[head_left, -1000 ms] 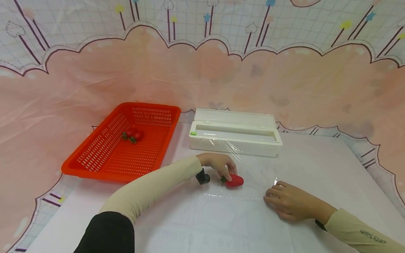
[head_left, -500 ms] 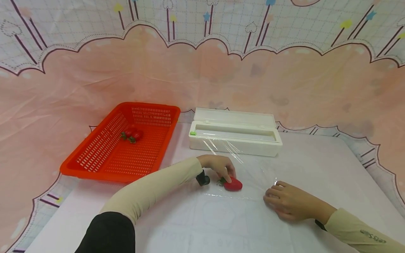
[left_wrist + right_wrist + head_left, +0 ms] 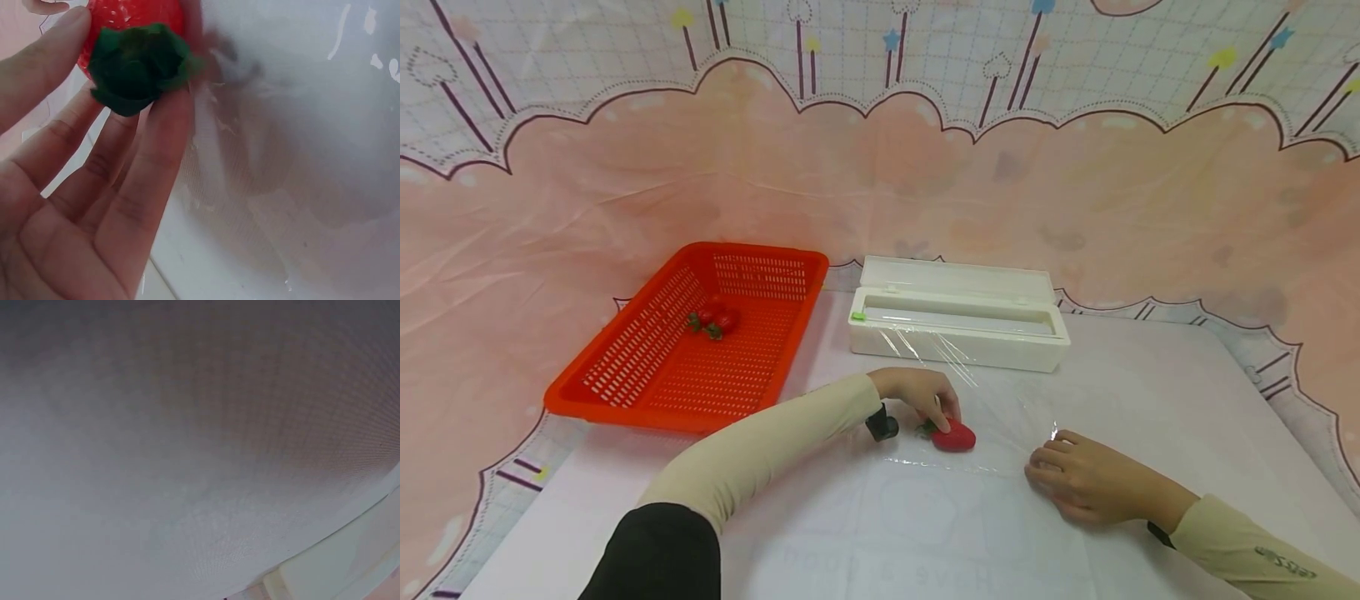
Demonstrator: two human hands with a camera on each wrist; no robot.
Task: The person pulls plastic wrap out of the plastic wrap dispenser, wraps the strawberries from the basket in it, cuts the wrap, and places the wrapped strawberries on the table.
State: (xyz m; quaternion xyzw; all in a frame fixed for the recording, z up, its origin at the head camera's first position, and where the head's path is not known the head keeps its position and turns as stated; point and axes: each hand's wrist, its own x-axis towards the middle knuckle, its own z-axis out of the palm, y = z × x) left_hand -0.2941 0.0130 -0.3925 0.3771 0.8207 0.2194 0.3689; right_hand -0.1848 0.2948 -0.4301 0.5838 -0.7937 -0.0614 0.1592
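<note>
Going from the left, we see the red basket (image 3: pixel 688 346) with two small strawberries (image 3: pixel 711 320) well apart from our hands. Our left hand (image 3: pixel 920 392) has its fingers (image 3: pixel 134 187) curled about the leafy end of the strawberry (image 3: pixel 954 436), which lies on the cling film sheet (image 3: pixel 992 433) spread over the worktop (image 3: pixel 1150 400), in front of the white film dispenser (image 3: pixel 957 324). The berry's long axis runs left to right, green cap (image 3: pixel 134 65) toward our left fingers, tip pointing at our right hand (image 3: pixel 1078 483). That hand rests on the film to the right, near but apart, fingers loosely bent and gripping nothing we can make out.
</note>
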